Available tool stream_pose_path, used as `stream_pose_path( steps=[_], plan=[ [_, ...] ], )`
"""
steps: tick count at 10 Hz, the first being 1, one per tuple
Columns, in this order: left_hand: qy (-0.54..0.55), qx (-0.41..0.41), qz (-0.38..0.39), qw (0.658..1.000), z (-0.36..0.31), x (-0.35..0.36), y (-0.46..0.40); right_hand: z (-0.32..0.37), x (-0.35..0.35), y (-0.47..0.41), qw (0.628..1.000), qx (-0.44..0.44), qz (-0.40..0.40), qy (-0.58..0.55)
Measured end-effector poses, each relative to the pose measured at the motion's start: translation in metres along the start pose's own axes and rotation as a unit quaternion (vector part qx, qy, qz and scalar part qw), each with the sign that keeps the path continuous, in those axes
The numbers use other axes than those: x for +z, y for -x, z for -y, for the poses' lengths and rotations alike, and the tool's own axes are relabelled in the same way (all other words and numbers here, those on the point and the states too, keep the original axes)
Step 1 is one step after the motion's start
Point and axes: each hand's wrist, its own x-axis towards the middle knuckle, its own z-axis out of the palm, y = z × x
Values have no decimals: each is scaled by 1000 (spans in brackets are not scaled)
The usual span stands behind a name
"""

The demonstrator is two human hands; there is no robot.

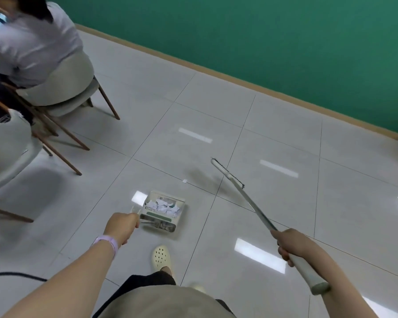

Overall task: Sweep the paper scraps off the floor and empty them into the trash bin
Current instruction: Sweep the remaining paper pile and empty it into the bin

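Head view is showing the paper scraps (pixel 164 204) sitting heaped in the dustpan (pixel 162 212) at lower centre of the frame, so most of the sweeping looks done. I am keeping the pan on the floor (pixel 285 125), my left hand (pixel 122 227) clenched round its upright handle to steady it. One stray scrap (pixel 184 181) is lying just above the pan, which is probably why my right hand (pixel 293 245) is gripping the broom (pixel 251 200) with its head angled out toward it. No trash bin is showing.
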Motion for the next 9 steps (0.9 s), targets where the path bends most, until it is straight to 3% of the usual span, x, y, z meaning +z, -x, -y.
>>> stream_pose_path(
  steps=[4,6,7,8,9],
  plan=[
    [-61,-11,96,993,-77,-6,-99,175,126,-101,996,51,18,63],
    [-75,8,140,987,-94,5,-122,183,181,-131,979,123,73,142],
    [-82,-20,161,983,-93,1,-127,179,181,-120,953,166,85,239],
    [-80,-46,165,982,-90,-4,-130,179,160,-108,931,152,70,324],
    [-83,-25,171,981,-89,-8,-133,179,116,-87,924,129,107,344]
  ],
)
